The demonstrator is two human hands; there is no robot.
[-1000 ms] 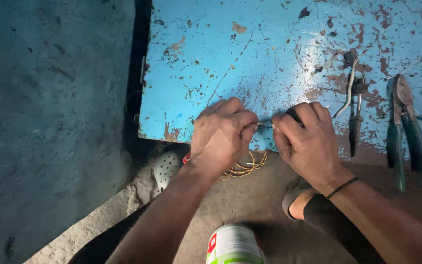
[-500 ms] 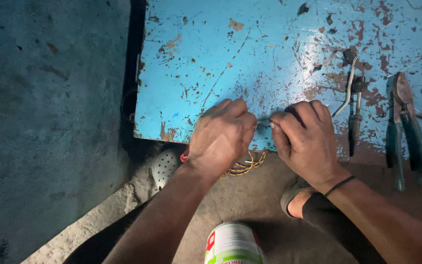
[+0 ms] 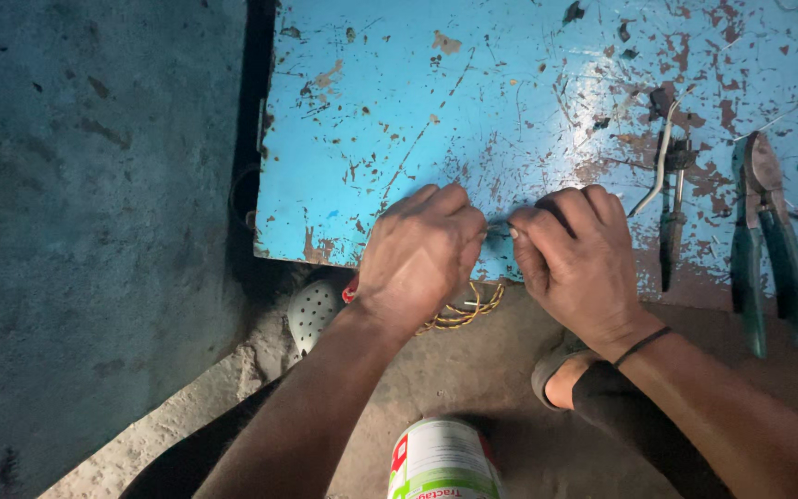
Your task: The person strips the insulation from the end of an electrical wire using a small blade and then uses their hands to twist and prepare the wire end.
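My left hand (image 3: 420, 251) and my right hand (image 3: 579, 261) meet over the near edge of a worn blue metal plate (image 3: 473, 102). Both hands pinch a thin wire (image 3: 498, 225) that runs between their fingertips. A loose coil of yellow wire (image 3: 466, 312) hangs below my left hand, over the plate's edge. A black band circles my right wrist.
Green-handled pliers (image 3: 767, 236) and a smaller dark tool (image 3: 671, 217) lie on the plate at the right. A green and white can (image 3: 442, 459) stands on the concrete floor below. A sandalled foot (image 3: 561, 377) and a white perforated shoe (image 3: 314, 312) are near the plate's edge.
The hands stay together on the wire with only small finger shifts; the view has drifted slightly.
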